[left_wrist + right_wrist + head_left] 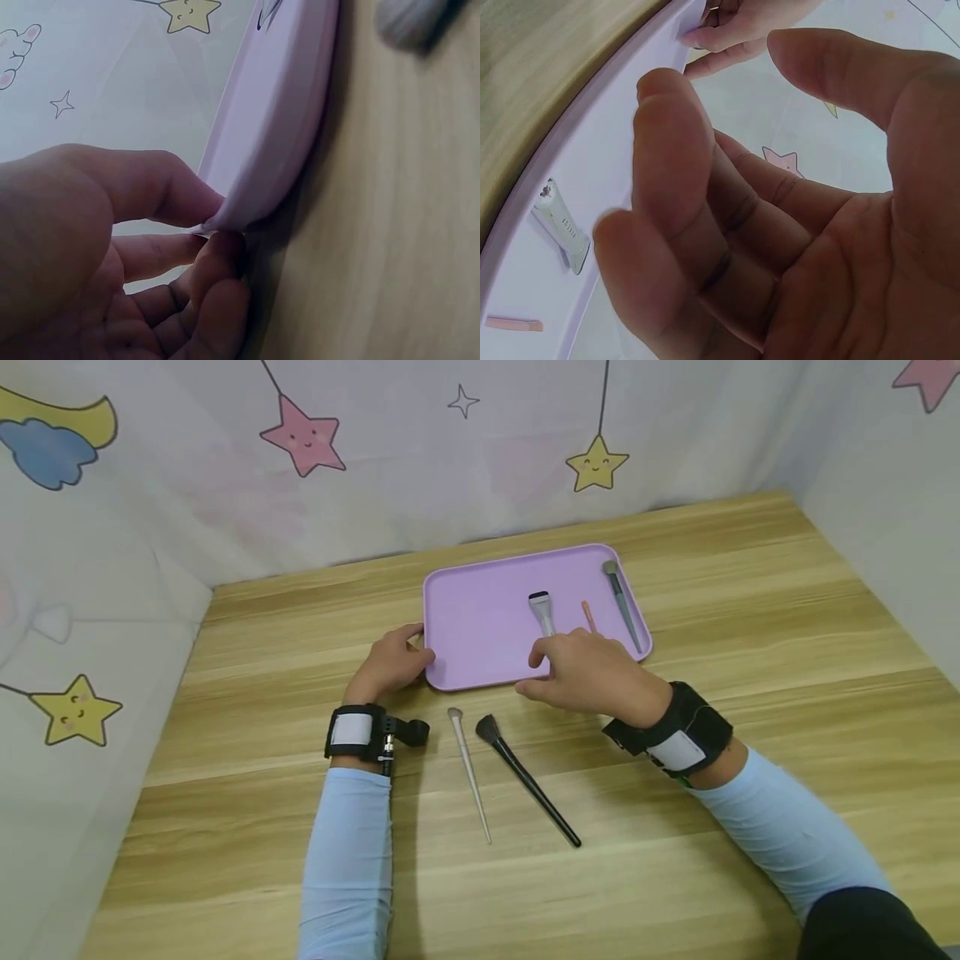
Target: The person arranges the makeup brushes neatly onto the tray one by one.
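Observation:
A lilac tray (480,618) lies on the table, and my left hand (388,662) pinches its left rim, thumb over the edge and fingers beneath. Above the tray's front edge, my right hand (592,675) holds nothing, its thumb apart from its bent fingers. Just beyond it on the tray is a flat, grey-handled makeup brush (541,607), partly hidden by that hand. Beside this brush lies a slim orange stick (588,612), its lower part also covered. Along the tray's right side rests a makeup brush with a grey-green handle (621,603).
In front of the tray, a thin pale makeup brush (470,772) and a larger black angled brush (529,783) lie on the wooden table (262,810). A white curtain (420,477) with stars hangs behind the table.

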`<state>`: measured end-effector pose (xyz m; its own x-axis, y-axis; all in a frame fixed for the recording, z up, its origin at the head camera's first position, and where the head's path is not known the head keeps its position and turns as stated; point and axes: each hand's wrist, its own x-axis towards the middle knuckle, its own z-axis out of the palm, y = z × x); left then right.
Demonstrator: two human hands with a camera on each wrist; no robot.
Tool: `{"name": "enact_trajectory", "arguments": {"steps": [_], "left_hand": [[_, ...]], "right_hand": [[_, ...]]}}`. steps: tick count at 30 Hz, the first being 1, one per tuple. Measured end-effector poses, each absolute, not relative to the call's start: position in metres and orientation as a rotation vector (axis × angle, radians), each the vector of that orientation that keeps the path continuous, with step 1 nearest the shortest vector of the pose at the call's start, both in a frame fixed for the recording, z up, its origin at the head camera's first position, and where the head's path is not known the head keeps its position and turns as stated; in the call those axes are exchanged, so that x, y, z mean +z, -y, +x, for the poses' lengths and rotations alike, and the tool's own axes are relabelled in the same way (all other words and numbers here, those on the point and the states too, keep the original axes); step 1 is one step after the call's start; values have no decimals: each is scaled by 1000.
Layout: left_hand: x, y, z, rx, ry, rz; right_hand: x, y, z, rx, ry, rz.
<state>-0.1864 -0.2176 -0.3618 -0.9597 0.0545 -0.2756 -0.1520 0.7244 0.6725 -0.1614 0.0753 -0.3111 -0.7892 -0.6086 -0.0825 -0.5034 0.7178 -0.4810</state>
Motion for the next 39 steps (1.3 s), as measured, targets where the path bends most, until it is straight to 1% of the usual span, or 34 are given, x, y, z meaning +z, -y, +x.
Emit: {"name": "enact_trajectory", "arguments": {"steps": [39], "left_hand": [[-360,215,-188,1065,-2649,-137]], "right_hand": [[-311,-65,-146,-531,-2612,-896]]}}
